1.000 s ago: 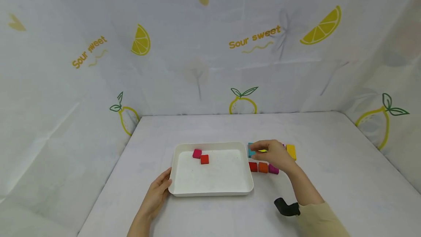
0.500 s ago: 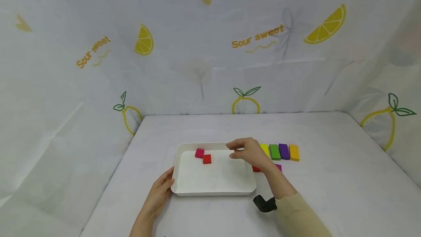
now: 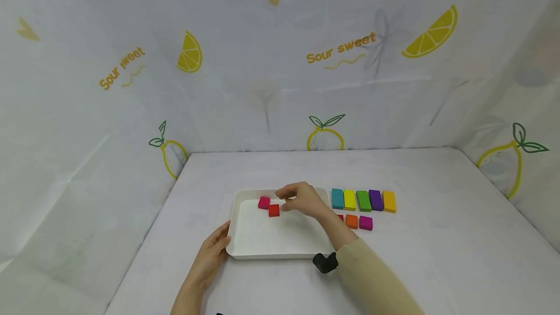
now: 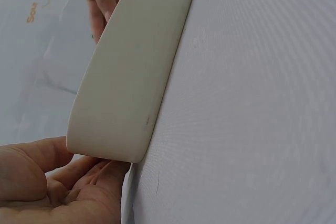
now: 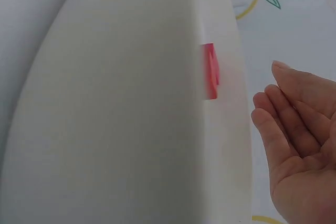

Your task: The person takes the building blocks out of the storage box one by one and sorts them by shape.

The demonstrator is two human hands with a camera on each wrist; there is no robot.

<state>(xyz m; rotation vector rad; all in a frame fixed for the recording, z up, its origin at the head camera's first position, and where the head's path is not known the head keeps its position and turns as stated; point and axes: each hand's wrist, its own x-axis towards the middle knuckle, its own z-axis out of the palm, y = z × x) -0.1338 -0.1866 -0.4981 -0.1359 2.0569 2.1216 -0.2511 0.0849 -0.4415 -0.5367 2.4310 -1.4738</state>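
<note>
A white tray (image 3: 280, 242) lies on the table, and my left hand (image 3: 209, 259) grips its left side. In the left wrist view, the thumb is at the tray's rim and the fingers are lower on its wall. My right hand (image 3: 306, 201) hovers over the tray's back half. Its fingers are loosely bent with nothing between them, as the right wrist view shows. Just left of its fingertips sits a red block (image 3: 273, 210) inside the tray, beside a pink block (image 3: 264, 202). In the right wrist view, the tray's wall partly hides the blocks.
Right of the tray stands a back row of blue (image 3: 337, 199), yellow (image 3: 349, 200), green (image 3: 363, 201), purple (image 3: 376, 200) and orange-yellow blocks (image 3: 389, 201). In front are an orange block (image 3: 352, 221), a magenta block (image 3: 365, 222) and a red one partly behind the right forearm.
My right hand has moved left from above the coloured blocks to the red block in the tray, uncovering the back row. My left hand stays on the tray.
</note>
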